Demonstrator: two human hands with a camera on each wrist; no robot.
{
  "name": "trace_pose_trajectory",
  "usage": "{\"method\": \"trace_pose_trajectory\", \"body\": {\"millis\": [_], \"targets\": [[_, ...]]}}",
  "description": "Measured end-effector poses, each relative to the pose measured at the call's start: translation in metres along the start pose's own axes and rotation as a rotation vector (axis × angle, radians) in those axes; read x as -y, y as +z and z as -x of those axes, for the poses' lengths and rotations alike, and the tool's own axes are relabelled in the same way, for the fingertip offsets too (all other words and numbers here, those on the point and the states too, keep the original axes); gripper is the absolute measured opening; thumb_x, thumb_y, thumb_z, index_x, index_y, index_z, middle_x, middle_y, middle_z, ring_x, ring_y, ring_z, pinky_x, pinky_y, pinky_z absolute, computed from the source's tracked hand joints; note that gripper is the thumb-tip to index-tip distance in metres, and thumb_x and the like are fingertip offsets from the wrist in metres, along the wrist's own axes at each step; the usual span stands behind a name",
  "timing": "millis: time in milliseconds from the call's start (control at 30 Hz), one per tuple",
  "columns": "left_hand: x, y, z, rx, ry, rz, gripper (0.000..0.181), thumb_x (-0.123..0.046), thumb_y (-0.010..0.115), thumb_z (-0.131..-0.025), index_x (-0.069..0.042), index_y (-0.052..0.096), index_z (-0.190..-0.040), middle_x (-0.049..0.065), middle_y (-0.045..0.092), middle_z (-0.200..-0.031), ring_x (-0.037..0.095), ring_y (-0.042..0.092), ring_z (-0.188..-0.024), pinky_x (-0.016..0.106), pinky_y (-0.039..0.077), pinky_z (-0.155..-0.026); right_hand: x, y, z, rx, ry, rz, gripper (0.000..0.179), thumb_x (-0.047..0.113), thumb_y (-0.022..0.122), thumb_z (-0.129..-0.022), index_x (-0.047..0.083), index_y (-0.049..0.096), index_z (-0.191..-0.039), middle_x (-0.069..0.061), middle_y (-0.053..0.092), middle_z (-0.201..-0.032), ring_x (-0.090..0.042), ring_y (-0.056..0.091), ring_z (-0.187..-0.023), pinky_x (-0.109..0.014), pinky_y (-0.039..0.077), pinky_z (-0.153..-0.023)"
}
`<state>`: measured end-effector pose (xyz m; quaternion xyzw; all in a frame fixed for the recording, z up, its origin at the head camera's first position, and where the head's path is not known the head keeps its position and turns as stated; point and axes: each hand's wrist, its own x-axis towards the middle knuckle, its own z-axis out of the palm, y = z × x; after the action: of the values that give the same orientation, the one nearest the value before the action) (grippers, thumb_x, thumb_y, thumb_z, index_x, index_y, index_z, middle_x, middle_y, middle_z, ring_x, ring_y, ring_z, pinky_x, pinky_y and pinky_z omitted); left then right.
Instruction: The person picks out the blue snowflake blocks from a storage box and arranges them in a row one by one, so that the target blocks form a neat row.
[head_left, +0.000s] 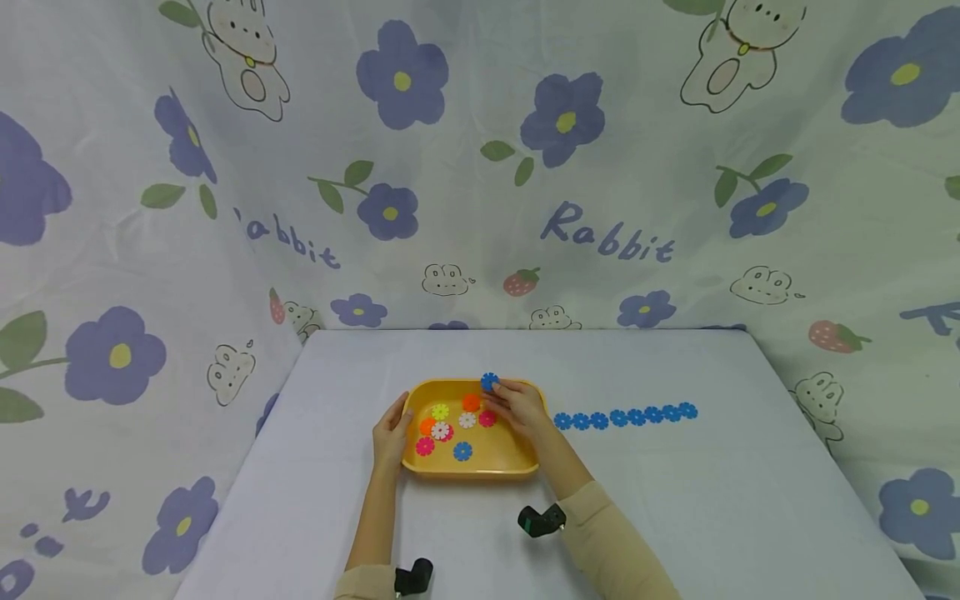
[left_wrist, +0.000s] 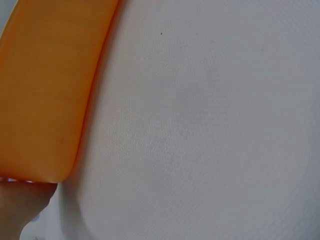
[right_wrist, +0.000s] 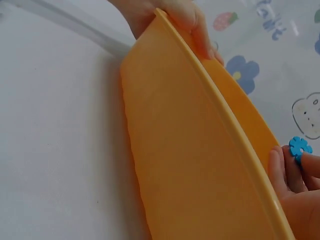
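My left hand point(head_left: 391, 435) grips the left side of a yellow plastic tray point(head_left: 498, 458), thumb over the rim. Between thumb and fingers, my right hand point(head_left: 527, 410) pinches a blue notched snowflake disc point(head_left: 489, 382) at the tray's far right rim. That same blue disc point(right_wrist: 299, 145) shows clearly in the right wrist view. Inside the tray lie loose discs: a blue one point(head_left: 462, 451), a yellow-green one point(head_left: 439, 412), and several in orange, white and pink. Only part of the left hand point(left_wrist: 22, 205) appears in the left wrist view, beside the tray's side.
Right of the tray, a row of blue discs point(head_left: 636, 417) runs across the white tabletop point(head_left: 675, 500). Behind the table hangs a printed cloth point(head_left: 480, 208) with flowers and rabbits. Dark wrist cameras point(head_left: 542, 521) sit by both sleeves.
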<state>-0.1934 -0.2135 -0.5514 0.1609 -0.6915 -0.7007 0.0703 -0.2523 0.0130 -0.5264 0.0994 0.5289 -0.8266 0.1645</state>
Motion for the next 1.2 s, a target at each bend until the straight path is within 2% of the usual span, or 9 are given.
{"method": "trace_pose_trajectory", "body": {"millis": [200, 333, 533, 667, 800, 1033, 1133, 1200], "targets": [[-0.001, 0.0, 0.001, 0.008, -0.002, 0.009, 0.044, -0.01, 0.049, -0.098, -0.004, 0.043, -0.14, 0.013, 0.039, -0.147, 0.023, 0.032, -0.138, 0.032, 0.031, -0.109, 0.015, -0.005, 0.006, -0.042, -0.047, 0.07, 0.035, 0.004, 0.057, -0.093, -0.006, 0.055, -0.126, -0.017, 0.069, -0.097, -0.026, 0.07, -0.087, -0.033, 0.056, -0.078], [-0.001, 0.0, 0.001, 0.006, -0.009, 0.008, 0.044, -0.01, 0.05, -0.098, -0.004, 0.043, -0.14, 0.012, 0.039, -0.147, 0.023, 0.032, -0.137, 0.032, 0.031, -0.11, 0.029, -0.011, 0.01, -0.079, -0.083, 0.082, 0.031, 0.004, 0.061, -0.09, -0.003, 0.06, -0.12, -0.014, 0.069, -0.092, -0.022, 0.071, -0.081, -0.03, 0.058, -0.074], [-0.002, 0.001, 0.002, 0.006, -0.009, 0.01, 0.044, -0.01, 0.049, -0.098, -0.004, 0.043, -0.141, 0.013, 0.039, -0.147, 0.024, 0.032, -0.138, 0.033, 0.032, -0.109, 0.047, -0.036, 0.013, -0.066, -0.138, 0.107, 0.029, 0.004, 0.062, -0.09, -0.007, 0.06, -0.116, -0.009, 0.07, -0.084, -0.019, 0.071, -0.074, -0.029, 0.058, -0.071], [-0.001, 0.001, 0.002, 0.008, -0.016, 0.009, 0.044, -0.011, 0.049, -0.098, -0.005, 0.043, -0.141, 0.012, 0.038, -0.147, 0.024, 0.032, -0.137, 0.033, 0.032, -0.109, 0.061, -0.065, 0.018, -0.043, -0.175, 0.117, 0.034, 0.004, 0.059, -0.091, -0.012, 0.054, -0.121, -0.006, 0.069, -0.08, -0.015, 0.07, -0.071, -0.026, 0.058, -0.07], [0.0, 0.001, 0.001, 0.013, -0.021, 0.005, 0.044, -0.012, 0.05, -0.098, -0.005, 0.042, -0.141, 0.012, 0.038, -0.147, 0.024, 0.032, -0.138, 0.033, 0.031, -0.11, 0.075, -0.1, 0.027, -0.058, -0.204, 0.107, 0.04, 0.005, 0.058, -0.092, -0.014, 0.048, -0.125, -0.004, 0.068, -0.08, -0.014, 0.07, -0.071, -0.025, 0.058, -0.071], [0.0, 0.0, 0.001, 0.016, -0.023, 0.014, 0.044, -0.012, 0.05, -0.098, -0.005, 0.042, -0.141, 0.013, 0.038, -0.147, 0.024, 0.032, -0.137, 0.032, 0.032, -0.109, 0.099, -0.163, 0.048, -0.039, -0.212, 0.093, 0.045, -0.001, 0.052, -0.094, -0.017, 0.037, -0.133, -0.005, 0.069, -0.087, -0.014, 0.07, -0.079, -0.022, 0.056, -0.077], [0.0, 0.0, 0.001, 0.019, -0.019, 0.017, 0.044, -0.011, 0.05, -0.098, -0.005, 0.042, -0.141, 0.012, 0.038, -0.148, 0.024, 0.032, -0.137, 0.031, 0.033, -0.108, 0.109, -0.188, 0.058, -0.061, -0.212, 0.098, 0.039, -0.002, 0.052, -0.094, -0.013, 0.045, -0.131, -0.005, 0.069, -0.087, -0.013, 0.07, -0.079, -0.022, 0.056, -0.077], [0.001, -0.001, 0.001, 0.018, -0.015, 0.021, 0.044, -0.01, 0.05, -0.098, -0.004, 0.042, -0.141, 0.013, 0.038, -0.147, 0.024, 0.033, -0.137, 0.031, 0.033, -0.108, 0.115, -0.204, 0.064, -0.095, -0.212, 0.078, 0.03, -0.003, 0.053, -0.093, -0.008, 0.055, -0.123, -0.006, 0.069, -0.085, -0.014, 0.07, -0.077, -0.023, 0.056, -0.076]]}}
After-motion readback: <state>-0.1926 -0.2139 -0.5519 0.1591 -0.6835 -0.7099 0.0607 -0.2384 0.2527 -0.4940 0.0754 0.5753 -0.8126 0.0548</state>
